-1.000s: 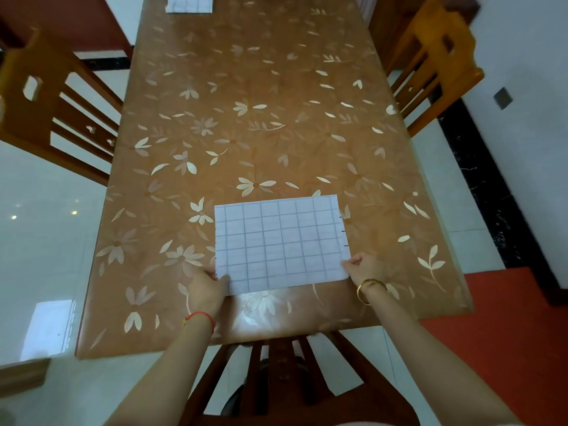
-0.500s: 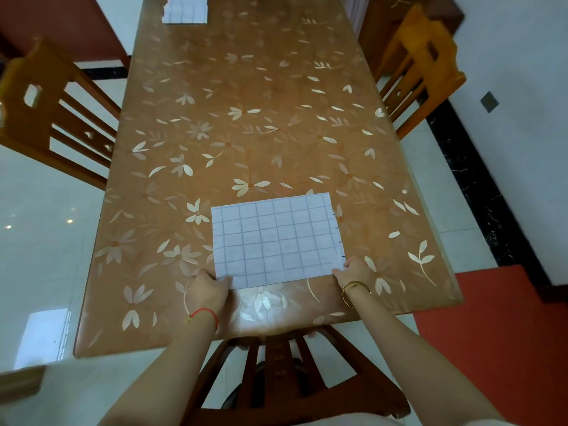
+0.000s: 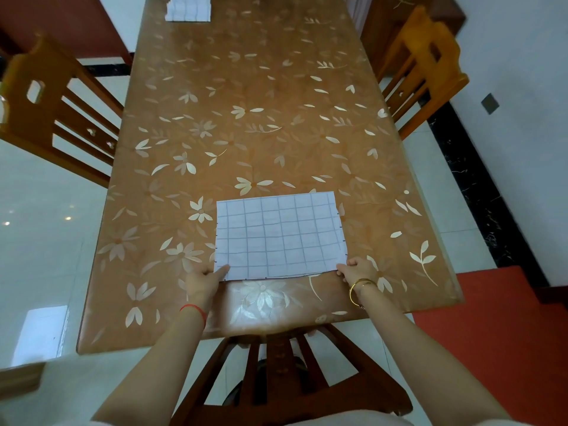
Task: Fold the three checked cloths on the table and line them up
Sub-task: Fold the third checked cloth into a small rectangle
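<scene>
Evidently a fold of one checked cloth [image 3: 280,236] is the step in hand; the cloth is laid flat as a rectangle near the front end of the flower-patterned surface [image 3: 261,124], its near edge just short of the surface's front rim; the left hand [image 3: 203,279] is set at the near left corner and the right hand [image 3: 356,269] at the near right corner; the cloth looks already halved at least once, though its layers cannot be counted from this view. A second checked cloth [image 3: 188,9], seemingly folded, is seen at the far end of the surface, well apart from the first; a third is not in view; so the task is judged to be somewhere in its middle. For the next move, both near corners would need to be lifted together and carried toward the far edge, with the edges kept square so that the checks meet; afterwards the crease would want pressing flat.

The fingers [image 3: 222,269] of the left hand are held nearly closed, with one fingertip stretched onto the corner of the cloth; whether the corner is pinched or merely pressed cannot be told; the fingers of the right hand are curled in and closed about the other corner, the edge seemingly nipped between thumb and fingertips.
</scene>
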{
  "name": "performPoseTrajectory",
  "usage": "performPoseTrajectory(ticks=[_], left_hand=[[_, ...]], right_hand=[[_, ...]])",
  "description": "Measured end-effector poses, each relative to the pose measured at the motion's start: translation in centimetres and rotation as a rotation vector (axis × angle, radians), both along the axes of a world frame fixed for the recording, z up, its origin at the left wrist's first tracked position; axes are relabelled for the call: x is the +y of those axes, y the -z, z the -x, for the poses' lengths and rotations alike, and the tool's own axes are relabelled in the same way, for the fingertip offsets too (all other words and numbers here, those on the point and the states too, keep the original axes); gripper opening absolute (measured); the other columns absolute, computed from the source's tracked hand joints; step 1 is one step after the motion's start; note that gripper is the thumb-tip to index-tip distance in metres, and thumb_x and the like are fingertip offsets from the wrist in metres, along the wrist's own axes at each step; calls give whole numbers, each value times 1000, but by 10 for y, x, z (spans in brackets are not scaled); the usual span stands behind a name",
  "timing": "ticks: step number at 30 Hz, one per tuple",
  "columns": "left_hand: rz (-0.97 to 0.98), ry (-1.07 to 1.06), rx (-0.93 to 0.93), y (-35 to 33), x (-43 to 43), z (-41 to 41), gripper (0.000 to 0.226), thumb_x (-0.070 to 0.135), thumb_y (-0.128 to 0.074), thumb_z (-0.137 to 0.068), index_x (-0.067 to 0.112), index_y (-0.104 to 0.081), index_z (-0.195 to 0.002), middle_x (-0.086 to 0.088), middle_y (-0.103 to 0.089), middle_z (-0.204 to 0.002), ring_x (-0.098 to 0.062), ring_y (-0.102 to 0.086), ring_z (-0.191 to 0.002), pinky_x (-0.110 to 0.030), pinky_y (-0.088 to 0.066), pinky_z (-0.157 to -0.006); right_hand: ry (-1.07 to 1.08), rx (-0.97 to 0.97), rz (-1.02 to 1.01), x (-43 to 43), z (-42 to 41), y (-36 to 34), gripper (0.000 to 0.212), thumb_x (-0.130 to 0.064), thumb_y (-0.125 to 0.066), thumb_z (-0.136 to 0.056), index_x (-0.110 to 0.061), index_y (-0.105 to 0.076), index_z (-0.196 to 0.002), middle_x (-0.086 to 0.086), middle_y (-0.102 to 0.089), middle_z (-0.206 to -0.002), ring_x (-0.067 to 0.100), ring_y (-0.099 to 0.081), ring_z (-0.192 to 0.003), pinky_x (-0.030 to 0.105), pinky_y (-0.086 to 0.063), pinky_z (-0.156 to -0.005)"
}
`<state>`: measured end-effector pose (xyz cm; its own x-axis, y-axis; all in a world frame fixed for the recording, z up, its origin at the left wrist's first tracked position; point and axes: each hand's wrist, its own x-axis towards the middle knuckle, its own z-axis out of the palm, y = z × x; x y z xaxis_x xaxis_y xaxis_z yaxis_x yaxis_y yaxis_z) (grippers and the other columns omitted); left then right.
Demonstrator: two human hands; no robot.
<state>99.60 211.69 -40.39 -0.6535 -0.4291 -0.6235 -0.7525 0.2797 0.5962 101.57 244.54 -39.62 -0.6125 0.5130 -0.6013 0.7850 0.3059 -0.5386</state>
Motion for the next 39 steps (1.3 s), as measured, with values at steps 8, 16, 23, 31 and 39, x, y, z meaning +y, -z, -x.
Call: performPoseTrajectory(ticks=[8,16,23,31,39], left_hand=[[62,80,-120,7,-27,-24,50,42,-78,-79,10,-49,-54,-7,-58,-58,-18,-49,-57,-27,-40,-59],[186,205,-98,-5,-44,-37,55,51,-74,-80,14,-44,-53,-6,-49,-55,-19,-48,-56,-28,-38,-55],[215,260,-82,-8,-41,-35,55,55,-75,-76,14,-49,-52,-8,-58,-56,-19,-54,-58,-29,-42,-56],[199,280,-71,-4,-38,-33,34,33,-76,-80,3,-67,-68,-8,-69,-67,-20,-62,-69,-35,-50,-69],[265,296,-14,-6,-44,-32,48,41,-75,-81,12,-47,-55,-9,-59,-56,-22,-53,-57,-31,-43,-57]], right_hand=[[-54,12,66,-10,-24,3,13,-10,-60,-83,-5,-60,-71,8,-61,-62,15,-48,-55,24,-39,-56],[-263,14,-44,-18,-33,-1,20,-14,-58,-88,-8,-56,-69,8,-54,-64,17,-46,-61,24,-35,-54],[-317,-27,-186,-18,-40,5,31,-10,-58,-85,-14,-41,-59,4,-42,-62,18,-41,-63,27,-37,-61],[-287,-41,-160,-16,-38,4,14,-5,-62,-83,-14,-57,-74,-3,-59,-90,21,-59,-88,28,-47,-77],[-396,-141,-202,-25,-40,5,17,-3,-63,-77,-8,-49,-86,9,-54,-81,19,-51,-70,39,-54,-71]])
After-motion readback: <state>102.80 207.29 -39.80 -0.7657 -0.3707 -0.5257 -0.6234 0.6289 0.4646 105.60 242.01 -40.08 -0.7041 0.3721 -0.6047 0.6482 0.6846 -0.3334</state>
